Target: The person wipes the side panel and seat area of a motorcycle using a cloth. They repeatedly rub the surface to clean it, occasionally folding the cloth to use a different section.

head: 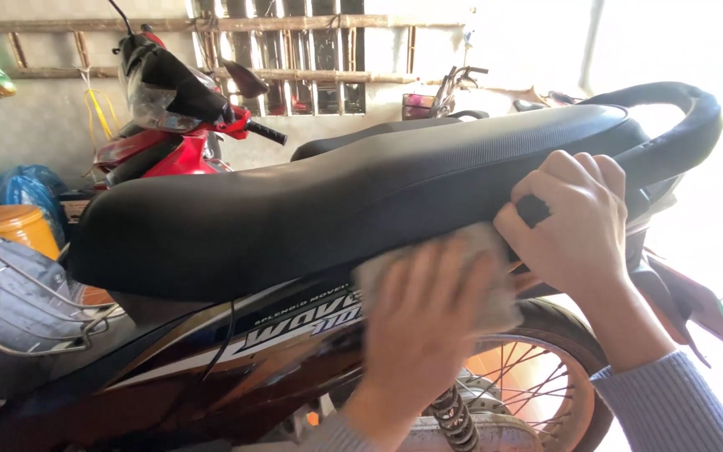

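Grey, soft cloth (483, 276) looks limp and light, pressed flat under left hand (428, 322) at the motorcycle seat's (311, 201) five o'clock edge; right hand (575, 222) curls around that stiff rim.

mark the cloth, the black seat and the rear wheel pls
cloth (495, 243), head view: pale upper edge just under the seat.
black seat (294, 209), head view: middle of its side face.
rear wheel (520, 385), head view: spokes inside the rim.

motorbikes: 2 (near dark one (236, 351), far red one (169, 125)) | hands: 2 (left (428, 318), right (575, 226)) | cloth (378, 272): 1 | wire basket (27, 301): 1
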